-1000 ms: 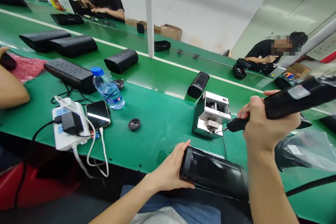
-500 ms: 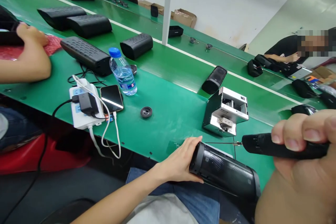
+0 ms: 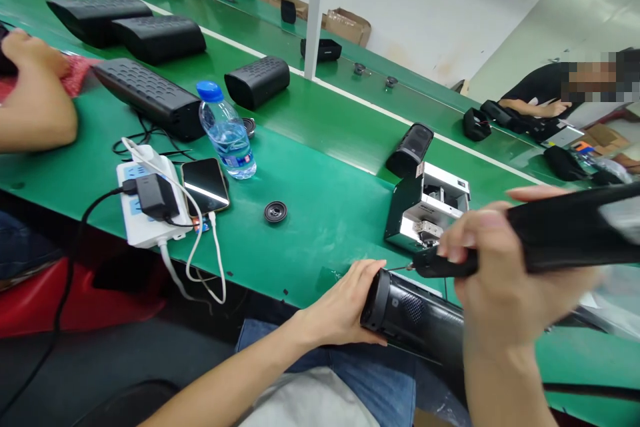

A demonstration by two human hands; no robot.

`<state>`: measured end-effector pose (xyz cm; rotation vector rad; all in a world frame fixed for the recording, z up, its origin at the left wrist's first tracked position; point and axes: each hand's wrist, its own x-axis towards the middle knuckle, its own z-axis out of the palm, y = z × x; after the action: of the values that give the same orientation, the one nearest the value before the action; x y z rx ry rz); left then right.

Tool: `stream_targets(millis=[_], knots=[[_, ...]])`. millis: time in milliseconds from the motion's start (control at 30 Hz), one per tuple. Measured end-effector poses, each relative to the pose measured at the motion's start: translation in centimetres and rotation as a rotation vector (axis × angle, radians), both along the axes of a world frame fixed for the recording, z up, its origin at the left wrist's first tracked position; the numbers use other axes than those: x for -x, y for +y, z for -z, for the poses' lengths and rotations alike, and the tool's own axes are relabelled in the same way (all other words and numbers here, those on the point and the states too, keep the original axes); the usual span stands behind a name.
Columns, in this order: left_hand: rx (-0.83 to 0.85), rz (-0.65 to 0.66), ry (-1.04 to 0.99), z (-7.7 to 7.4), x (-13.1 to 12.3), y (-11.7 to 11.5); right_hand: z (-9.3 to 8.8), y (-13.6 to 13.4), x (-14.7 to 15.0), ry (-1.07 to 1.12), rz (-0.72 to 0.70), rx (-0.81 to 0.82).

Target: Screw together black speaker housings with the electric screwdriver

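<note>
Clasping a black speaker [image 3: 417,317] by its left end with the left hand [image 3: 345,310], at the near edge of the green desk [image 3: 330,207], above the lap [image 3: 373,373]. Gripping a black screwdriver [image 3: 560,227] in the right hand [image 3: 510,273], with its thin bit [image 3: 400,268] pointed toward that same end, close to the left hand; unable to tell touching from hovering. Working just before a silver-and-black machine [image 3: 423,208], with a small round disc [image 3: 275,212], a bottle [image 3: 229,141] and a power strip [image 3: 143,223] farther left.

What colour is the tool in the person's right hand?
The tool is black, with a pale patch; the head view shows it best.
</note>
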<state>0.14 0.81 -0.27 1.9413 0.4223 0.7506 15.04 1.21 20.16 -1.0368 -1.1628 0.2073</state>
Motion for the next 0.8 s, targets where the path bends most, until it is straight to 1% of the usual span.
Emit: stream_targets(millis=[100, 167, 300, 700, 800], knots=[[0.033, 0.001, -0.016, -0.2, 0.1, 0.1, 1.6, 0.0, 0.3, -0.014, -0.056, 0.019], [0.051, 0.007, -0.013, -0.4, 0.1, 0.2, 2.1, 0.1, 0.2, -0.013, -0.083, 0.01], [0.062, 0.013, -0.017, -0.5, 0.0, 0.2, 2.3, 0.3, -0.2, 0.02, -0.145, -0.001], [0.04, 0.003, 0.018, -0.7, 0.1, 0.2, 2.9, 0.3, -0.2, 0.07, -0.237, -0.034], [0.036, -0.005, 0.036, -0.6, 0.1, 0.0, 2.4, 0.1, -0.4, 0.067, -0.229, -0.01]])
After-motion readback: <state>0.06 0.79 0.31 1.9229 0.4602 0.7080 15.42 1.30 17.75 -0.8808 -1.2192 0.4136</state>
